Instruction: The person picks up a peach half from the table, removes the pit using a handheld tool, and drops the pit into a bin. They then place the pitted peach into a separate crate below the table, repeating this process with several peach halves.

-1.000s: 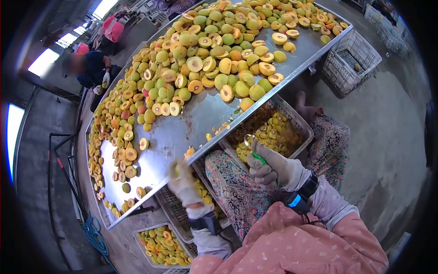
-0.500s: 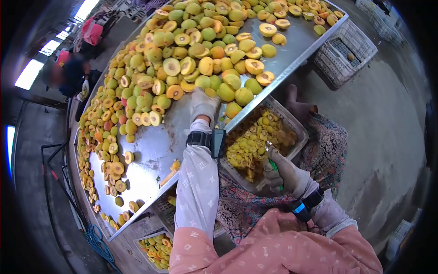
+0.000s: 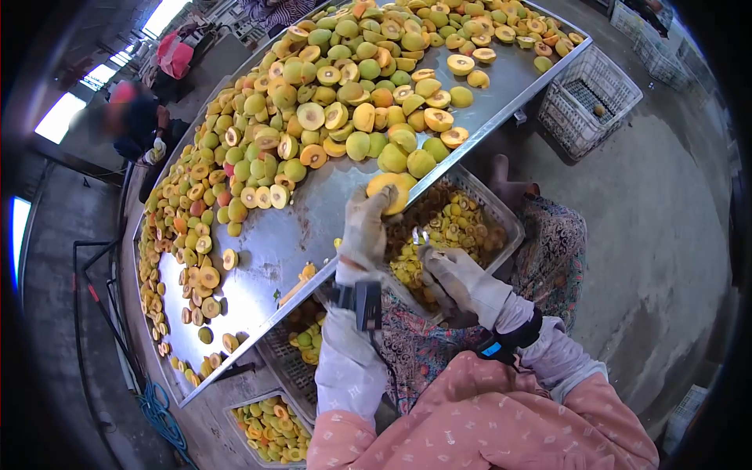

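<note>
My left hand (image 3: 364,229), in a soiled pale glove, is closed around a yellow peach half (image 3: 387,188) at the near edge of the metal table (image 3: 317,205). My gloved right hand (image 3: 456,280) grips a small pitting tool; its shiny metal tip (image 3: 421,235) points up toward the left hand, and the fingers hide most of its handle. Both hands are close together, with the tool tip apart from the fruit. Behind them lies a heap of halved peaches (image 3: 345,94), many with pits showing. Beneath sits a crate (image 3: 513,239) of yellow scraps and brown pits.
A white plastic crate (image 3: 576,133) stands on the floor at right. At lower left, a crate (image 3: 235,419) holds green-yellow fruit pieces, near a coiled blue hose (image 3: 160,411). Another person (image 3: 135,125) sits across the table at left.
My left hand has drawn back from the heap toward me, now with a peach half in it. My right hand has raised the tool and moved left, closer to the left hand.
</note>
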The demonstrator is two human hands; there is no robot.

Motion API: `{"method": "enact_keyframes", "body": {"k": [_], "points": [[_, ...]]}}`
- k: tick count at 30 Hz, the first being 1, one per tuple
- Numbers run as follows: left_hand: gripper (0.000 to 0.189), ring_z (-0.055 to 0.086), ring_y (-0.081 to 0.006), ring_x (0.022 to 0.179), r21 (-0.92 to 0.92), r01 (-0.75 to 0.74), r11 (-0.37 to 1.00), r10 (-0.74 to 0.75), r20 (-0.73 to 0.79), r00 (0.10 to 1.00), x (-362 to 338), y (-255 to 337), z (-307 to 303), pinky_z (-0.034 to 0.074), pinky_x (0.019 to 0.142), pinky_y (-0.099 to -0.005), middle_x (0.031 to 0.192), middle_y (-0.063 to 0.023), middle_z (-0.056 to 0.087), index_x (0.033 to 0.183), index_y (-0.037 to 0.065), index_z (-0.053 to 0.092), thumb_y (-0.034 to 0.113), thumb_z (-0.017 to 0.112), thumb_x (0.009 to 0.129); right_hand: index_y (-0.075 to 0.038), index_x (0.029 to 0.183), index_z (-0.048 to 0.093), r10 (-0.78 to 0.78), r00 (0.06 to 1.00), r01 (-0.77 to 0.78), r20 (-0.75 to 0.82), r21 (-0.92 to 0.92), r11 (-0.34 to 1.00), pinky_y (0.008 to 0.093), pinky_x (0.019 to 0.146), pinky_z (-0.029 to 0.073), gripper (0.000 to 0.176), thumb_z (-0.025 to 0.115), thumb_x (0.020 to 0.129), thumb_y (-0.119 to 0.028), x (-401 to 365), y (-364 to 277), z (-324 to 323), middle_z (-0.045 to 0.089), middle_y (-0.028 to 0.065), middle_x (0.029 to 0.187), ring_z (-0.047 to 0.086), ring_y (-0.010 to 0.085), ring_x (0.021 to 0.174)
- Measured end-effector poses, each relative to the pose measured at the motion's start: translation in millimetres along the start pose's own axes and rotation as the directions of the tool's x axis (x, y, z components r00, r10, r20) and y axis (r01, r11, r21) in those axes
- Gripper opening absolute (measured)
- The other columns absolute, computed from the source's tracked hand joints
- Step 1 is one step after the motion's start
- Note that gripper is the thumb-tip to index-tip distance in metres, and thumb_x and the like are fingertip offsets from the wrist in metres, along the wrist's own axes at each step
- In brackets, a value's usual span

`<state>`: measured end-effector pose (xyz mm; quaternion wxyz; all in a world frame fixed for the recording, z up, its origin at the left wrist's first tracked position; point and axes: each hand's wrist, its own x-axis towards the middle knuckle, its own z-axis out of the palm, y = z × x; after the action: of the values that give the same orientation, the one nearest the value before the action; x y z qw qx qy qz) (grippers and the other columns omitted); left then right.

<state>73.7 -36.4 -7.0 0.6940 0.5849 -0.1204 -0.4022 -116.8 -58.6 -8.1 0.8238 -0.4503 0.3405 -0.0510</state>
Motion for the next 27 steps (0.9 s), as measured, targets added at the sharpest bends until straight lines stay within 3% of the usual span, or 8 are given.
{"method": "enact_keyframes", "body": {"k": [1, 2, 3, 5, 12, 15, 17, 27], "points": [[0.024, 0.062, -0.0220, 0.089, 0.404, -0.507, 0.761, 0.439, 0.254, 0.862, -11, -6, -10, 0.052, 0.078, -0.0306, 0.105, -0.0162, 0.064, 0.105, -0.004, 0.060, -0.001, 0.066, 0.083, -0.009, 0.095, 0.060, -0.133, 0.989, 0.124, -0.060, -0.139, 0.983, 0.0227, 0.048, 0.037, 0.030, 0.051, 0.103, -0.036, 10, 8, 3, 0.053, -0.0041, 0.071, 0.047, 0.0059, 0.056], [0.026, 0.061, -0.0218, 0.090, 0.539, -0.827, 0.162, 0.594, 0.616, 0.518, -20, -9, -18, 0.051, 0.080, -0.0291, 0.109, -0.0155, 0.063, 0.109, -0.004, 0.058, -0.004, 0.064, 0.083, -0.009, 0.095, 0.060, -0.134, 0.989, 0.126, -0.053, -0.144, 0.982, 0.0227, 0.048, 0.037, 0.030, 0.051, 0.103, -0.036, 11, 13, 3, 0.053, -0.0041, 0.071, 0.047, 0.0059, 0.056], [0.026, 0.061, -0.0218, 0.090, 0.543, -0.825, 0.157, 0.601, 0.610, 0.516, -32, -9, -16, 0.051, 0.080, -0.0291, 0.109, -0.0155, 0.063, 0.109, -0.004, 0.058, -0.004, 0.064, 0.083, -0.006, 0.108, 0.062, -0.191, 0.979, 0.164, -0.071, -0.282, 0.945, 0.0298, 0.064, 0.044, 0.035, 0.052, 0.101, -0.039, 11, 12, 5, 0.061, 0.0064, 0.083, 0.056, 0.0162, 0.071], [0.034, 0.062, -0.0239, 0.095, 0.375, -0.641, 0.670, 0.503, 0.406, 0.763, -60, -2, 3, 0.050, 0.085, -0.0307, 0.110, -0.0150, 0.063, 0.116, -0.004, 0.057, -0.006, 0.064, 0.083, -0.003, 0.119, 0.064, -0.246, 0.966, 0.202, -0.074, -0.374, 0.905, 0.0400, 0.080, 0.050, 0.046, 0.053, 0.099, -0.043, 6, 0, 14, 0.068, 0.0220, 0.096, 0.066, 0.0332, 0.089], [0.020, 0.060, -0.0199, 0.090, 0.417, -0.523, 0.743, 0.466, 0.238, 0.852, -108, 25, 17, 0.048, 0.086, -0.0304, 0.105, -0.0134, 0.064, 0.113, -0.003, 0.059, 0.003, 0.053, 0.095, -0.004, 0.114, 0.064, -0.425, 0.901, 0.342, -0.091, -0.455, 0.822, 0.0425, 0.079, 0.050, 0.043, 0.053, 0.099, -0.043, -15, 5, 31, 0.068, 0.0216, 0.092, 0.065, 0.0384, 0.089], [0.034, 0.060, -0.0185, 0.089, 0.371, -0.516, 0.772, 0.498, 0.151, 0.854, -109, 20, 16, 0.048, 0.083, -0.0301, 0.102, -0.0122, 0.065, 0.113, -0.002, 0.059, 0.024, 0.039, 0.105, 0.000, 0.115, 0.064, -0.438, 0.897, 0.362, -0.053, -0.479, 0.800, 0.0280, 0.063, 0.047, 0.033, 0.052, 0.103, -0.028, -28, -6, 42, 0.060, 0.0007, 0.078, 0.054, 0.0092, 0.069], [0.052, 0.060, -0.0177, 0.088, 0.383, -0.455, 0.804, 0.462, 0.078, 0.883, -111, 19, 17, 0.048, 0.081, -0.0296, 0.098, -0.0114, 0.067, 0.115, -0.003, 0.059, 0.037, 0.027, 0.106, -0.006, 0.109, 0.064, -0.361, 0.930, 0.292, -0.069, -0.457, 0.840, 0.0444, 0.076, 0.050, 0.036, 0.053, 0.098, -0.038, -29, -6, 45, 0.066, 0.0225, 0.090, 0.064, 0.0415, 0.088], [0.052, 0.061, -0.0160, 0.085, 0.213, -0.452, 0.866, 0.474, -0.064, 0.878, -125, 20, 29, 0.049, 0.079, -0.0290, 0.097, -0.0139, 0.069, 0.119, -0.004, 0.061, 0.037, 0.033, 0.104, -0.002, 0.109, 0.063, -0.385, 0.923, 0.314, -0.027, -0.526, 0.790, 0.0443, 0.077, 0.051, 0.040, 0.049, 0.100, -0.038, -24, -3, 47, 0.066, 0.0237, 0.090, 0.065, 0.0396, 0.089]]}}
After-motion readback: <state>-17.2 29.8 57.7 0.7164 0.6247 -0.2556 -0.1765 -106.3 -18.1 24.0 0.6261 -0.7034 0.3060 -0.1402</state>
